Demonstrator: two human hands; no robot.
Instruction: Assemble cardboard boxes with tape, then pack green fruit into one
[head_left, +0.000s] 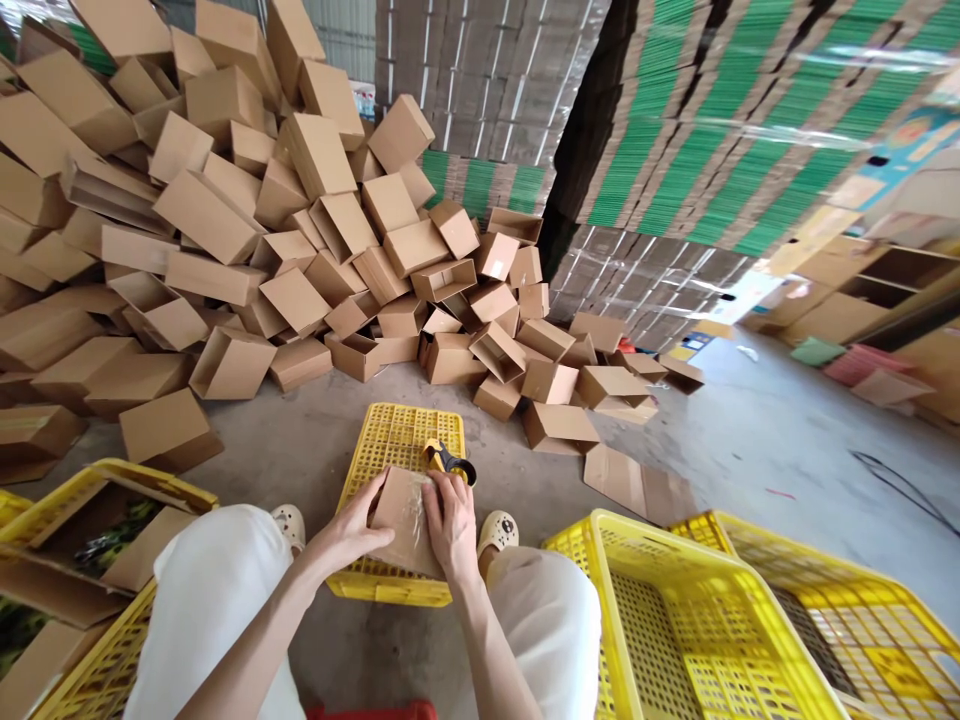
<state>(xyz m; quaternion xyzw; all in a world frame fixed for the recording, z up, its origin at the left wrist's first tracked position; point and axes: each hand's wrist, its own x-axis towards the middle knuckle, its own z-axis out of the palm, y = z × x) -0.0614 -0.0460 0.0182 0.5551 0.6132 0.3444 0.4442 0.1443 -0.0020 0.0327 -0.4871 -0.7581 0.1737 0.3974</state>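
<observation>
A small cardboard box [406,520] rests on an upturned yellow crate [369,440] between my knees. Shiny, wrinkled clear tape runs over its top. My left hand [365,525] grips the box's left side, thumb on the near part and fingers round the far edge. On the opposite side, my right hand [452,515] holds the box, its bent fingers at the top and right edge. Just beyond those right fingertips lies a yellow and black tape dispenser [448,460] on the crate, partly covered by the hand.
A big heap of cardboard boxes [315,220] fills the floor ahead and left. Yellow crates [600,600] stand at my right. Another yellow crate [150,468] at my left holds open cartons. Tall stacks of flat cardboard [720,130] rise behind. A red edge [375,712] shows below.
</observation>
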